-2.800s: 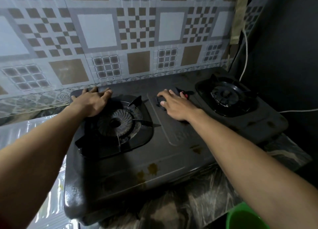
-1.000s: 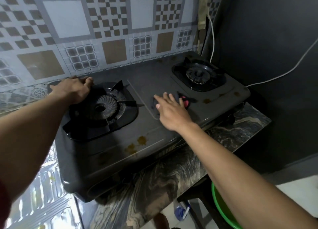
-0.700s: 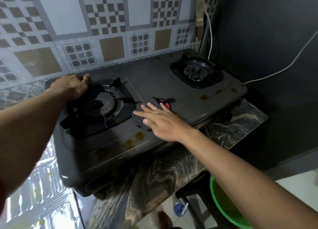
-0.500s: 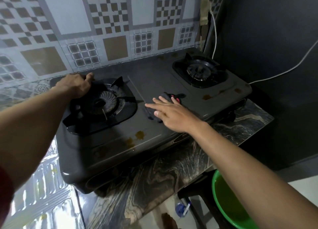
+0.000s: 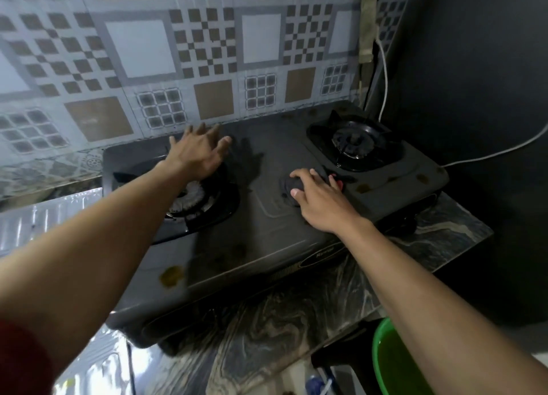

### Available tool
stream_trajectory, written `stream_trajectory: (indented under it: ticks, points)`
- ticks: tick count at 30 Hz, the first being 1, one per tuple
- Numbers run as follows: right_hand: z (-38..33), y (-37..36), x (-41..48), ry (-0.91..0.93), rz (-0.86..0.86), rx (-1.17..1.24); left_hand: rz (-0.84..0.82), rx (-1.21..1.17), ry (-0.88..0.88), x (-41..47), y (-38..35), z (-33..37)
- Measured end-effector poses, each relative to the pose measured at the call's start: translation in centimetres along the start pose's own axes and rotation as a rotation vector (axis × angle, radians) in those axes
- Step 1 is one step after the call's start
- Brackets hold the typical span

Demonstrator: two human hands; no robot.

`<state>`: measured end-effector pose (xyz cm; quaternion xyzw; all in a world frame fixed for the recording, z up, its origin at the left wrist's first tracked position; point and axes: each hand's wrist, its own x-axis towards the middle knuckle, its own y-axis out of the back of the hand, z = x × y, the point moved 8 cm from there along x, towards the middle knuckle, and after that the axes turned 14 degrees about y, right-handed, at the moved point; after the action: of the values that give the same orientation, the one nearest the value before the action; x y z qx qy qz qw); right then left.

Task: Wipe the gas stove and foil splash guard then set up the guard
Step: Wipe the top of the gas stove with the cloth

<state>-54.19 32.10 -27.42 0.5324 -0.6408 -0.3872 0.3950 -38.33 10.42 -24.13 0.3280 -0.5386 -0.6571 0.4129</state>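
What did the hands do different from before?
The left hand let go of the gas stove's back left edge and moved right, fingers spread, over the left burner. The right hand still holds the dark cloth on the stove's middle.

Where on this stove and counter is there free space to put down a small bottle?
Free: the back strip of the stove between the left hand and the right burner; the marble counter in front of the stove. Crowded: the middle, where the right hand holds the cloth, and the left burner.
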Motion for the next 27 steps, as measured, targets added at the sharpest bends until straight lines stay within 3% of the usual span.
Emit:
stream_trajectory:
  ticks: [6, 15, 20, 27]
  points:
    - [1.1, 0.5, 0.5, 0.098, -0.088, -0.195, -0.019, 0.114, -0.086, 0.6, -1.5, 5.1]
    - [3.0, 1.2, 1.1, 0.341, -0.141, -0.126, -0.142, 0.298, 0.033, 3.0, -4.3, 5.3]
    - [4.0, 0.5, 7.1, 0.23, -0.227, -0.124, -0.138, 0.28, 0.008, 3.2, -4.3, 5.6]
    - [4.9, 0.6, 15.4, 0.065, -0.182, -0.014, -0.196, 0.261, 0.055, 4.4, -4.7, 4.9]
